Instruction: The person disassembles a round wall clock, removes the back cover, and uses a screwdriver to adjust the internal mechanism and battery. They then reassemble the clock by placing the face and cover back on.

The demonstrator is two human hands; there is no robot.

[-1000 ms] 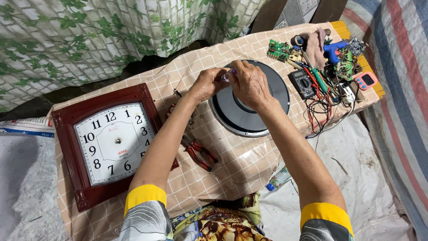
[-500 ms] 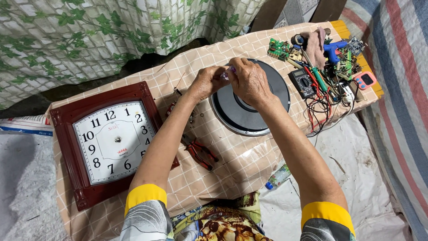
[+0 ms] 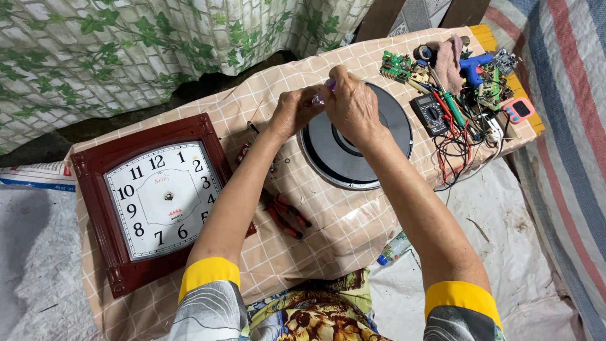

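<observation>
Head view: two hands (image 3: 328, 104) pinch one small purple piece (image 3: 329, 84).

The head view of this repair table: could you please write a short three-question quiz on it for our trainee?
1. True or false: the wall clock has hands on its face.
2. Which lies under the left forearm: A pliers, B multimeter, C glue gun?
3. What do the left hand and right hand hold together above the round dark disc?

Key: 1 false. 2 A. 3 a small purplish part, too small to identify.
</observation>
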